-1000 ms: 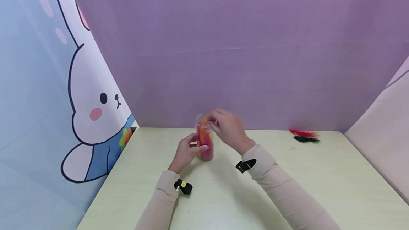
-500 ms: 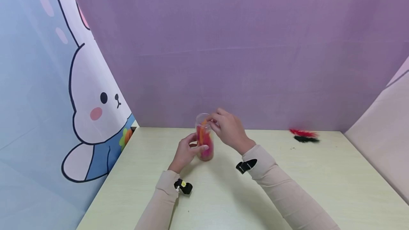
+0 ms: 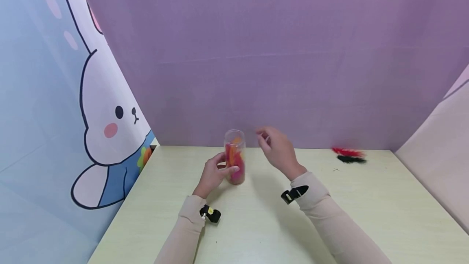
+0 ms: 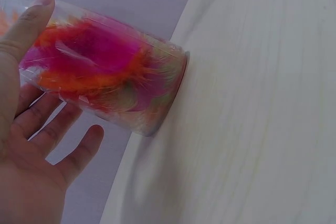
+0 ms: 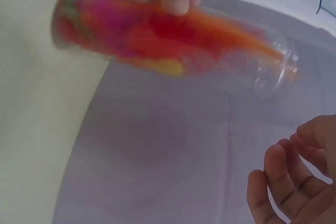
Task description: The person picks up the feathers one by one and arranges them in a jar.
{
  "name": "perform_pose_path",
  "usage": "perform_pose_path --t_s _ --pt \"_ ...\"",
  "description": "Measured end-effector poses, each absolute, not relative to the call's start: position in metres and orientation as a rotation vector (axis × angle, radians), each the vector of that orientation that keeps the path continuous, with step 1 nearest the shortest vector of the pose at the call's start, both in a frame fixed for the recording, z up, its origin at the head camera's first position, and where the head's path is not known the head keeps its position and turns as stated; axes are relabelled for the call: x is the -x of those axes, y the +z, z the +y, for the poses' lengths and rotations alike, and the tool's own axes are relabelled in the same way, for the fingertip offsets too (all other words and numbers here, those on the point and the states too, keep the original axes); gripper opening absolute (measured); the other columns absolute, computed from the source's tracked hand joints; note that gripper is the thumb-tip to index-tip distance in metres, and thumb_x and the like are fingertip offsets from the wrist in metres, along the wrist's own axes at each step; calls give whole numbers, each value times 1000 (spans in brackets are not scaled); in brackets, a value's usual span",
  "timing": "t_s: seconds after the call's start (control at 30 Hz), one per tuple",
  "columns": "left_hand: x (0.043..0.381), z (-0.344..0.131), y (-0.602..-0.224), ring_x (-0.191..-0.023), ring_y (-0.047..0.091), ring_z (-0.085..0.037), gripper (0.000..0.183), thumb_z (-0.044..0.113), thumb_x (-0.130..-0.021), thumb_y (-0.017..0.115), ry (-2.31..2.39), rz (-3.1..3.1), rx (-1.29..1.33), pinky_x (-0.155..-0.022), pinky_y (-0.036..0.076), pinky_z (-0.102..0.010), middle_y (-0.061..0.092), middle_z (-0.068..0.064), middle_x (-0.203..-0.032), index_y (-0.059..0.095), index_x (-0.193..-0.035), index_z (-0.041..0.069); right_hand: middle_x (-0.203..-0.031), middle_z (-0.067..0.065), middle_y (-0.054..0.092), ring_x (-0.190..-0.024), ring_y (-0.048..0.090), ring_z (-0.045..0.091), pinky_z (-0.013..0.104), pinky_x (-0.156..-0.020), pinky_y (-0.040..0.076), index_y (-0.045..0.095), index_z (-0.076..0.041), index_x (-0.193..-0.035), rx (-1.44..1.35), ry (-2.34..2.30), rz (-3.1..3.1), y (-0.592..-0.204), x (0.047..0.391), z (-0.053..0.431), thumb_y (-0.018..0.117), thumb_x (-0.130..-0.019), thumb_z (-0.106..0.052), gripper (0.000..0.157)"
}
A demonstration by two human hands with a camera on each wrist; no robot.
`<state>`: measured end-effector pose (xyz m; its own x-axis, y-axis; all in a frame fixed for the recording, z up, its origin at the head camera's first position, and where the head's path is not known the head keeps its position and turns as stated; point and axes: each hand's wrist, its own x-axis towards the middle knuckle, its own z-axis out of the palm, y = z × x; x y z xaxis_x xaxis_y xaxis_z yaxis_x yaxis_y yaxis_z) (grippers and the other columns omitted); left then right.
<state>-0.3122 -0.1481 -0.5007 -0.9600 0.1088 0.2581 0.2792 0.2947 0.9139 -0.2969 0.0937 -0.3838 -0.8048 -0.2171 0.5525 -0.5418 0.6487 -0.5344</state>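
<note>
A clear cylindrical jar (image 3: pixel 235 135) stands upright on the table, with pink, red and orange feathers (image 4: pixel 100 56) packed inside. In the right wrist view a yellow tip shows among them, and an orange feather (image 5: pixel 247 43) reaches up near the mouth. My left hand (image 3: pixel 214 174) grips the jar from the left, thumb on the near side. To the right of the rim, apart from it, hovers my right hand (image 3: pixel 279 150) with loosely curled fingers and nothing visible in them.
At the table's back right lie a red feather (image 3: pixel 348 152) and a black feather (image 3: pixel 351 160), side by side. A purple cloth (image 3: pixel 256 52) rises behind the table (image 3: pixel 311 182). A rabbit-print cloth (image 3: pixel 106 146) hangs at the left, a pale one (image 3: pixel 439 154) at the right.
My right hand has let go of the orange feather, which now sits in the jar, and has moved away to the right. The left hand and jar have stayed put.
</note>
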Motion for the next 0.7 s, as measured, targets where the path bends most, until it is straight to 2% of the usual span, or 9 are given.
perform_pose_path --t_s 0.5,0.7 --pt "311 -146 -501 -118 65 -23 60 37 -79 89 -1734 -2394 345 -100 58 -43 72 -3 -124 68 -131 17 -96 11 72 -71 62 18 29 -58 47 68 -8 -114 -179 1009 -2629 -462 312 203 59 -101 -23 22" --pt "310 -146 -500 -119 65 -24 63 39 -79 88 -1742 -2398 338 -101 58 -43 71 -4 -125 66 -133 16 -102 16 73 -80 66 26 31 -62 46 67 -6 -115 -61 967 -2687 -477 311 246 59 -100 -23 24"
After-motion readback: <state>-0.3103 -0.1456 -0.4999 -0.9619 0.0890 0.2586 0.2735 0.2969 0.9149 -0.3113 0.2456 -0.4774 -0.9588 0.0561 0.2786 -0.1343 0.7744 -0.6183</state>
